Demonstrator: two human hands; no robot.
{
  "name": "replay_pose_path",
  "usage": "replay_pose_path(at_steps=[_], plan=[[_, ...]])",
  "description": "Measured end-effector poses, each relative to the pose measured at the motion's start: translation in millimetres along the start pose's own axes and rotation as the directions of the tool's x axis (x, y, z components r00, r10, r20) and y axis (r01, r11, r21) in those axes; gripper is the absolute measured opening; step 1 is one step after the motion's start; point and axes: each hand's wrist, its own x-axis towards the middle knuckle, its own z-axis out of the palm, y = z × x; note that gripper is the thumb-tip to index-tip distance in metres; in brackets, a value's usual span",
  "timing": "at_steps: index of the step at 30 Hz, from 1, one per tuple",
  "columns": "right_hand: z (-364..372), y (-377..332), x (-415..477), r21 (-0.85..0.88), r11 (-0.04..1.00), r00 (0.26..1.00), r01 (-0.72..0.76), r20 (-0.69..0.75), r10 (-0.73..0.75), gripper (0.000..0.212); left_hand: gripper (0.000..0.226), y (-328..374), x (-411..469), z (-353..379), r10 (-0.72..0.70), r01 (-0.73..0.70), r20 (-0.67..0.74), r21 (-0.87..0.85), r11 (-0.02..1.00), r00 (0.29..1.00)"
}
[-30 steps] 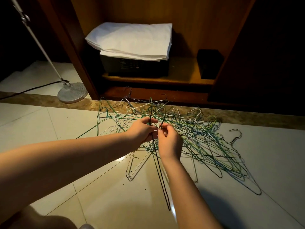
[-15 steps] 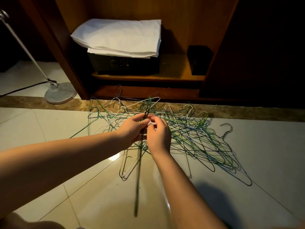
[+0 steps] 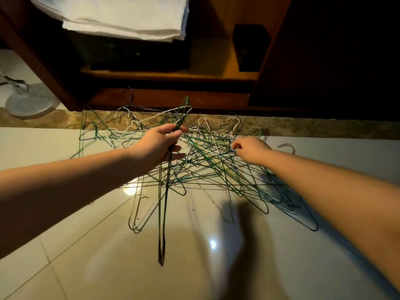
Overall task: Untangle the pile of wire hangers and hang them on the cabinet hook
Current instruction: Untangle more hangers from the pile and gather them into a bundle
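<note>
My left hand grips a dark green hanger by its neck, raised edge-on so its thin frame hangs free of the rest. My right hand curls into the green-and-white pile on the floor beneath it, whether pinching a wire I cannot tell.

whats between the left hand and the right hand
The middle of the tangled hanger pile: crossed green, white and dark wires on the floor. The left hand grips a dark hanger; the right hand is in the pile. Head view.
</note>
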Motion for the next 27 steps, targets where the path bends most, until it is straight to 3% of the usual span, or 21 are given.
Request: replay_pose_path(at_steps=[3,10,16,19,22,27], plan=[[33.9,39.8,16.5,-0.070,0.992,0.992,-0.103,0.061,0.107,0.029,0.020,-6.1,7.6,-2.3,-0.031,0.031,-0.007,0.018,0.999,1.000],[71.3,55.6,50.1,-0.032,0.997,0.997,-0.076,0.008,0.076,0.039,0.023,-22.5,22.0,-11.8,-0.073,0.077,-0.103,0.040,0.996,0.992],[76.0,47.6,66.3,-0.035,0.992,0.990,-0.119,-0.082,0.116,0.020,0.022,-32.6,29.2,-18.0,-0.098,0.112,-0.119,0.117,0.987,0.988],[81.1,46.4,64.6,-0.016,0.994,0.993,-0.106,-0.052,0.105,0.021,0.021,-35.0,32.0,-18.1,-0.100,0.115,-0.124,0.119,0.986,0.987],[82.1,49.8,63.4,-0.024,0.992,0.986,-0.125,-0.110,0.121,0.015,0.021,-36.4,31.6,-21.8,-0.099,0.113,-0.128,0.114,0.987,0.987],[79.4,52.5,63.3,-0.016,0.993,0.993,-0.118,-0.034,0.117,0.014,0.023,-38.0,25.8,-28.3,-0.080,0.097,-0.153,0.107,0.990,0.985]])
